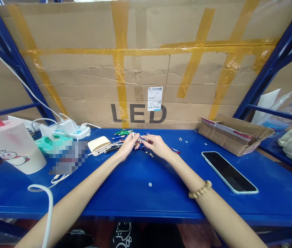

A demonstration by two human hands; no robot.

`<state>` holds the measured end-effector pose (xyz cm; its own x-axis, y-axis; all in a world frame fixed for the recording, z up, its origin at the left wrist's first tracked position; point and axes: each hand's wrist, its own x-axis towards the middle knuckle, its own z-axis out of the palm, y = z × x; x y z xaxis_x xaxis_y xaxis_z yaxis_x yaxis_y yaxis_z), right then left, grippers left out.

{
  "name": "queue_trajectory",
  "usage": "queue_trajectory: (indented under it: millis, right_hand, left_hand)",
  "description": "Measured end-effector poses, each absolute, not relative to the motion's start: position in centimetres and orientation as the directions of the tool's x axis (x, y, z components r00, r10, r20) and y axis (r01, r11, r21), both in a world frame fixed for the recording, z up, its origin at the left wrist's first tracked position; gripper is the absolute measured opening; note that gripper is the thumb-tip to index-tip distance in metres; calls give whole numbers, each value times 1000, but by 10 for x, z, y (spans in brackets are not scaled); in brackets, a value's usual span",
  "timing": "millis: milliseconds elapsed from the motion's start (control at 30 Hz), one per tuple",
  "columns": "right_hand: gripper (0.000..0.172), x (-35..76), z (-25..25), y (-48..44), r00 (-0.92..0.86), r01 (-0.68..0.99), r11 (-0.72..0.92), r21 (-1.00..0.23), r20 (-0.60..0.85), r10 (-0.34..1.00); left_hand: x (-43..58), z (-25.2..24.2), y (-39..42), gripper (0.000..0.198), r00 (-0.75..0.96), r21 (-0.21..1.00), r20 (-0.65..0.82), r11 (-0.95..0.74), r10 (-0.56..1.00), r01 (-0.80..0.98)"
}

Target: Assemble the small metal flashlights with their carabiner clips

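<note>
Open blue table (146, 193) ran in front of my left hand (127, 146) and right hand (156, 144), a wide free lane toward me, with only one small disc (150, 184) lying in it. Left side was crowded: power bank (99, 144) near my left hand, then blurred item (68, 157), green packet (53, 144), big cup (13, 146), and white cable (40, 196) looping beside my left forearm. Pens (123, 133) sat just behind my hands, cardboard wall (84, 79) past those. Right side was freer: room past red clip (175, 150), then phone (229, 172) and cardboard tray (235, 134) blocked the way.
</note>
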<state>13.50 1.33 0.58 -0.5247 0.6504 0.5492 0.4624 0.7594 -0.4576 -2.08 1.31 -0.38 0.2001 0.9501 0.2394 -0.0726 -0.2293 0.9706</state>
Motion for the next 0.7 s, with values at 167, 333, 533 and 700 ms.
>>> queue_trajectory:
  millis: [167, 333, 533, 700]
  right_hand:
    - [17, 130, 1, 9, -584, 635, 729, -256, 459, 670]
    - [20, 130, -4, 14, -571, 554, 762, -336, 512, 641]
    - [17, 133, -7, 19, -537, 568, 769, -294, 576, 616]
    - [17, 132, -4, 15, -546, 631, 727, -272, 510, 665]
  left_hand:
    - [-20, -8, 12, 33, 185, 964, 245, -260, 952, 61]
    - [-21, -7, 10, 32, 194, 954, 273, -292, 942, 74]
    - [-20, -7, 10, 31, 207, 951, 291, -306, 934, 43]
    - [-19, -11, 12, 28, 209, 967, 250, -254, 946, -5]
